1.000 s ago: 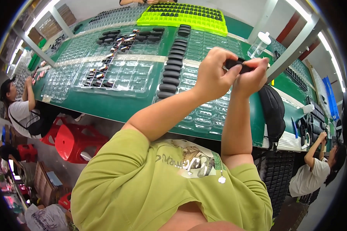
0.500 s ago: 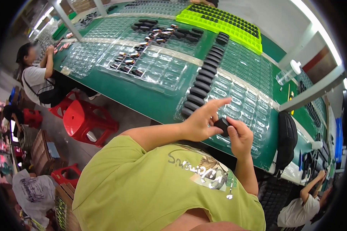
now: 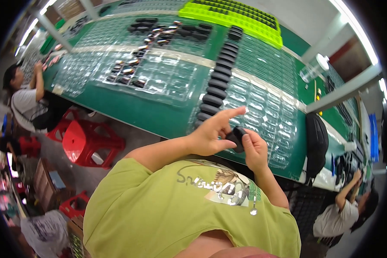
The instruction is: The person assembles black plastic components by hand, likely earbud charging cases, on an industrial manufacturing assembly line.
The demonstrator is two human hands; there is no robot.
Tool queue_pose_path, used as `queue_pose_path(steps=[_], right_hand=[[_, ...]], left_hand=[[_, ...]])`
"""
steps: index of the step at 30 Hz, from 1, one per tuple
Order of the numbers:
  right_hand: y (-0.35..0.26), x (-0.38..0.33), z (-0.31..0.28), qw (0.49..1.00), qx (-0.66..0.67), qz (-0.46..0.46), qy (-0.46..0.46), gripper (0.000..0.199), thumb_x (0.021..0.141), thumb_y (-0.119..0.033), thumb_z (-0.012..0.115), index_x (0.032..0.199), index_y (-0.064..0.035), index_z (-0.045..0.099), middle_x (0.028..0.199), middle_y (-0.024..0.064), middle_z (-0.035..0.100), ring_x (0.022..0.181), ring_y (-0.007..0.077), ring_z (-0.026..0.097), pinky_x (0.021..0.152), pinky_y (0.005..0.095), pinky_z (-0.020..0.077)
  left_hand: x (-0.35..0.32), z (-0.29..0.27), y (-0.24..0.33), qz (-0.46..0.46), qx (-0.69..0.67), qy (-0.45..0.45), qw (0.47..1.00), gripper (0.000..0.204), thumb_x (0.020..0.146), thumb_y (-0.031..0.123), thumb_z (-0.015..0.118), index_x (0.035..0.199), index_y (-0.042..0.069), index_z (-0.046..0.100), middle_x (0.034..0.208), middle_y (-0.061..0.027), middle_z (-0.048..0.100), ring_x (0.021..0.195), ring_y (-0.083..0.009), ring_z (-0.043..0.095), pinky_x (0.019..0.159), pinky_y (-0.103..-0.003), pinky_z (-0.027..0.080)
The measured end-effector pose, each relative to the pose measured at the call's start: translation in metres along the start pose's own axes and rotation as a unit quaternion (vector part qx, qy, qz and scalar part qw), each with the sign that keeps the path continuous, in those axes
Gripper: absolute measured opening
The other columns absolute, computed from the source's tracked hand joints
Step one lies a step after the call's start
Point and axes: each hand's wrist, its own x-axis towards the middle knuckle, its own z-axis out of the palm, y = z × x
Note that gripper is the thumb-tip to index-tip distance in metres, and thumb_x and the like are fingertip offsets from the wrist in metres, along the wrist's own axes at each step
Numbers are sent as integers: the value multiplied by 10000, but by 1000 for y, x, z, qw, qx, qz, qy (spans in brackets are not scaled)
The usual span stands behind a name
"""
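My right hand [image 3: 256,150] grips a small black rounded case [image 3: 236,138] between thumb and fingers, just above the near edge of the table. My left hand [image 3: 213,134] meets it from the other side, its thumb and curled fingers on the case and its index finger stretched out. The case shows two dark parts at an angle; whether they are joined is unclear. Just beyond my hands, a column of similar black rounded pieces [image 3: 218,84] fills one side of a clear plastic tray [image 3: 256,101] with many moulded pockets.
On the green table [image 3: 146,114], another clear tray [image 3: 176,79] holds black and shiny pieces. A bright yellow-green tray [image 3: 232,17] stands at the back. At right are a clear jar [image 3: 314,68] and a black bag [image 3: 316,144]. Co-workers sit left and right; a red stool [image 3: 88,144] stands left.
The black case has turned in my fingers and now shows two parts at an angle. Both hands stay close together around it. The whole view has shifted slightly.
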Motion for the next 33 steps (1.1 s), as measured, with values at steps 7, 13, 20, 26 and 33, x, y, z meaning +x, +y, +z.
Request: queue_pose_path(steps=[7, 13, 20, 26, 33], right_hand=[[0, 2, -7, 992, 71, 87, -53, 346, 1063, -290, 491, 1188, -10, 651, 895, 14, 672, 723, 73, 598, 626, 218, 473], [-8, -15, 4, 962, -227, -149, 4, 358, 1052, -261, 488, 1243, 4, 634, 996, 36, 688, 803, 73, 604, 695, 242, 495], [-6, -18, -3, 987, 103, 121, -22, 325, 1055, -272, 490, 1086, -10, 680, 897, 10, 671, 769, 78, 597, 669, 267, 490], [-2, -27, -9, 999, -39, 17, -13, 352, 1039, -355, 523, 1000, -34, 663, 788, 39, 650, 680, 117, 610, 602, 297, 498], [3, -40, -9, 996, -75, -41, -29, 327, 1044, -354, 508, 1003, -59, 641, 746, 17, 626, 615, 86, 589, 555, 252, 464]], left_hand=[[-6, -1, -8, 10, -36, -20, 999, 949, 797, -84, 734, 1580, 92, 228, 1607, -127, 310, 767, -63, 510, 737, -217, 485], [-3, 9, -13, -5, -43, -28, 999, 935, 790, -81, 731, 1573, 104, 254, 1572, -100, 335, 775, -77, 503, 752, -226, 485], [-9, 11, -3, 6, -53, -87, 995, 966, 788, -137, 703, 1584, 92, 205, 1622, -159, 268, 802, -72, 533, 797, -249, 510], [-2, 17, -1, 2, 20, -106, 994, 992, 769, -132, 723, 1585, 100, 209, 1587, -179, 323, 780, -69, 511, 745, -227, 508], [0, 31, -7, -30, -96, -83, 991, 968, 765, -146, 722, 1569, 83, 233, 1590, -147, 324, 860, -78, 579, 784, -244, 538]])
